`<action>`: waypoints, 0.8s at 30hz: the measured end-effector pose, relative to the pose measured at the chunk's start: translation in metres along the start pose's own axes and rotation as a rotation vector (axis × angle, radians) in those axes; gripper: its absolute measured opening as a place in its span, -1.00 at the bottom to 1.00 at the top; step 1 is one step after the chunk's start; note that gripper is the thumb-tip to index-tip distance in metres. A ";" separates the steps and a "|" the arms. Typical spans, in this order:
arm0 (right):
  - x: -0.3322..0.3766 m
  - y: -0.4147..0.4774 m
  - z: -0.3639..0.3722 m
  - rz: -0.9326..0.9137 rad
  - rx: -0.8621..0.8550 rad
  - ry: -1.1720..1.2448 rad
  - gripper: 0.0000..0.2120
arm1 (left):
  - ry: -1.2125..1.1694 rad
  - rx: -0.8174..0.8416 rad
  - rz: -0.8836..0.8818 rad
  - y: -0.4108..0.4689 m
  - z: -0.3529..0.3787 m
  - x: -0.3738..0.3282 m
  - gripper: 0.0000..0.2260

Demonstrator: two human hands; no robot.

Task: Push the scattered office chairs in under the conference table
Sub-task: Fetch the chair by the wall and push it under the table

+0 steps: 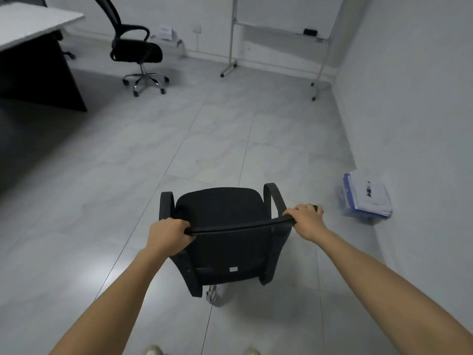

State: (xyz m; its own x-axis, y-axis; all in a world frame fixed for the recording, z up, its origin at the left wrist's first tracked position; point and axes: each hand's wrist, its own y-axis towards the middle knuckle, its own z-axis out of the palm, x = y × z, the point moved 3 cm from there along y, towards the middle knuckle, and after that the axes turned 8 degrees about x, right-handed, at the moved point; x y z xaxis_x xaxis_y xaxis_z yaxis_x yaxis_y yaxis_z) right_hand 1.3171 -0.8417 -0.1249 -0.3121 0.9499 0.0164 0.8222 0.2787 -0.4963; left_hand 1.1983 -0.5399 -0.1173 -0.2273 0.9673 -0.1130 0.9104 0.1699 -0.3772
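Grey floor tiles (128, 155) spread out ahead of us to pale walls, and our two bare arms reach forward over them. Our left hand (167, 235) is wrapped around the left end of the top bar of a black chair (220, 213), fingers curled shut over it. Our right hand (305, 221) grips the right end of the same bar, fingers closed around it. This chair stands on open floor just in front of us, its seat facing away, with both armrests showing beyond the bar.

At the far left we see the table (28, 24), a light top on a dark base, well apart from the chair we hold. A second chair (137, 48), black with a chrome wheeled base, stands on the floor near the table's right corner, beside it and not under it. Along the back wall stands a whiteboard (281, 19) on a wheeled frame. By the right wall, near our right hand, a stack of papers (368, 194) lies on the floor. The toes of our shoes (154, 351) peek in at the bottom edge.
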 end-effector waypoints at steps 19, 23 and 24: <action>0.004 0.114 -0.067 -0.180 0.022 -0.135 -0.57 | -0.018 -0.038 -0.141 0.063 -0.016 0.004 -0.80; 0.010 0.146 -0.088 -0.163 0.010 -0.123 -0.56 | -0.049 -0.018 -0.115 0.109 -0.034 0.018 -0.78; 0.012 0.152 -0.092 -0.160 0.016 -0.130 -0.56 | -0.047 -0.007 -0.117 0.118 -0.039 0.021 -0.78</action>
State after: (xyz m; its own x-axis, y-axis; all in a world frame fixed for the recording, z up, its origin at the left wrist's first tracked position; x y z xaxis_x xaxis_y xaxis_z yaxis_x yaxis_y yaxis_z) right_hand 1.4822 -0.7751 -0.1204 -0.4978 0.8672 -0.0152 0.7500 0.4216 -0.5098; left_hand 1.3140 -0.4922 -0.1286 -0.3478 0.9309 -0.1117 0.8793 0.2825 -0.3835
